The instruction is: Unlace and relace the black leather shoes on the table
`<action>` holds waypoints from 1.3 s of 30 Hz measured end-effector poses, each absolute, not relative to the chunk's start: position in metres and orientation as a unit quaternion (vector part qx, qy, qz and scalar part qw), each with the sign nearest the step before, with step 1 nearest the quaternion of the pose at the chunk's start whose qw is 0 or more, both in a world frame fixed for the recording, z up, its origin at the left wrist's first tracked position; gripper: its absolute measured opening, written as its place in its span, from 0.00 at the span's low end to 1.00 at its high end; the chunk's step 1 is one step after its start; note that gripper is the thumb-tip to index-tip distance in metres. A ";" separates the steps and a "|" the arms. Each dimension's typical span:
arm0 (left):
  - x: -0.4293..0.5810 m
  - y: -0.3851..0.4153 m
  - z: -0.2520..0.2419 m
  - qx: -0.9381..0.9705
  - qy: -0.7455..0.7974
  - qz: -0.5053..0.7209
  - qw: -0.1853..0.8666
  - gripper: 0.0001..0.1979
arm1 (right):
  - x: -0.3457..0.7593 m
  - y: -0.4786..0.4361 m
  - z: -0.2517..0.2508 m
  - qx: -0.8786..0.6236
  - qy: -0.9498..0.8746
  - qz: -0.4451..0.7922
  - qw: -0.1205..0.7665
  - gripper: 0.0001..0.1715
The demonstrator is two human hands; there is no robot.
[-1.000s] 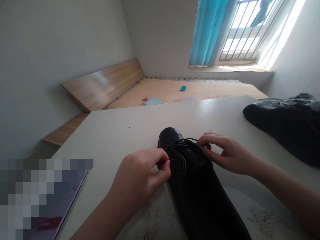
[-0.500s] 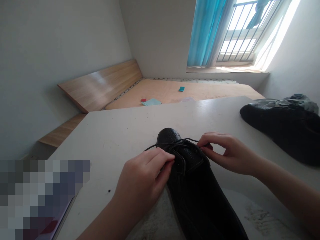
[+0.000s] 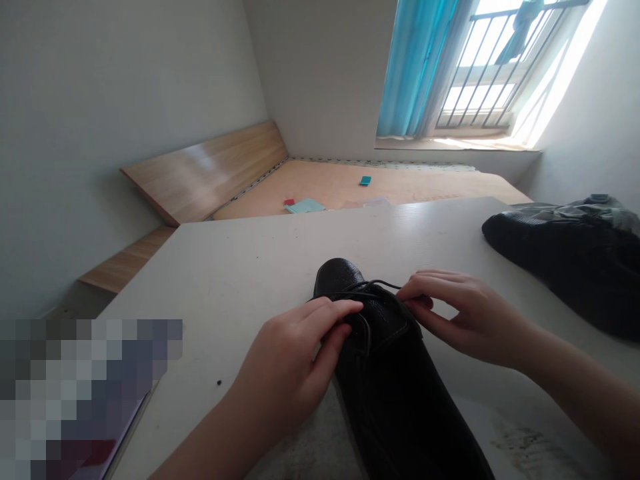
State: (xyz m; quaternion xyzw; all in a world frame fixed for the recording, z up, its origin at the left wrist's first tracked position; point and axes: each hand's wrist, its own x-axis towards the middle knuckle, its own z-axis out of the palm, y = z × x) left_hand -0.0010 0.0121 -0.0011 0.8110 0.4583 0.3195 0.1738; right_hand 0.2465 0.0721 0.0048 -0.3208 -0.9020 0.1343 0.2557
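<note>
A: Right, first entry: what lies nearest the hands?

B: One black leather shoe (image 3: 395,373), grained finish, flat on the white tabletop (image 3: 240,267), toe pointing away from the person, heel end cut off by the lower edge of the view.

A: Lacing?

B: Thin dark shoelace (image 3: 370,288), crossing the top of the shoe just behind the toe cap.

A: Left hand (image 3: 290,360)?

B: Fingers curled, forefinger laid over the left side of the lacing and thumb tucked beneath it. Whether any lace is caught between them, I cannot tell.

A: Right hand (image 3: 470,313)?

B: On the shoe's right side, thumb and fingertips pinched together on the end of the shoelace, at the edge of the upper.

A: Other items on the tabletop?

B: One dark garment (image 3: 565,267), bundled at the far right, well apart from the shoe.

A: Beyond the tabletop?

B: A bare wooden bed board (image 3: 425,183) carrying a small teal card (image 3: 365,181), a pale blue sheet (image 3: 305,206) and a small red piece (image 3: 289,201) beside it. Above, a blue curtain (image 3: 415,67) next to a barred window (image 3: 490,73).
</note>
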 end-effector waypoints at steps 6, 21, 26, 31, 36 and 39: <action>0.001 0.009 0.001 0.808 0.465 0.317 0.175 0.14 | 0.243 0.066 0.008 -0.391 -0.870 0.200 0.225 0.10; 0.005 0.010 0.000 0.815 0.470 0.312 0.134 0.15 | 0.237 0.059 0.007 -0.433 -0.825 0.292 0.216 0.14; 0.004 0.010 -0.002 0.836 0.456 0.288 0.100 0.18 | 0.238 0.055 0.002 -0.388 -0.871 0.176 0.244 0.08; 0.003 0.009 0.000 0.832 0.458 0.294 0.111 0.15 | 0.236 0.058 0.001 -0.336 -0.881 0.221 0.249 0.18; 0.005 0.008 0.008 0.804 0.479 0.321 0.146 0.13 | 0.235 0.053 0.008 -0.356 -0.860 0.282 0.232 0.16; 0.009 0.007 0.013 0.786 0.515 0.315 0.133 0.09 | 0.230 0.047 0.014 -0.379 -0.846 0.293 0.235 0.15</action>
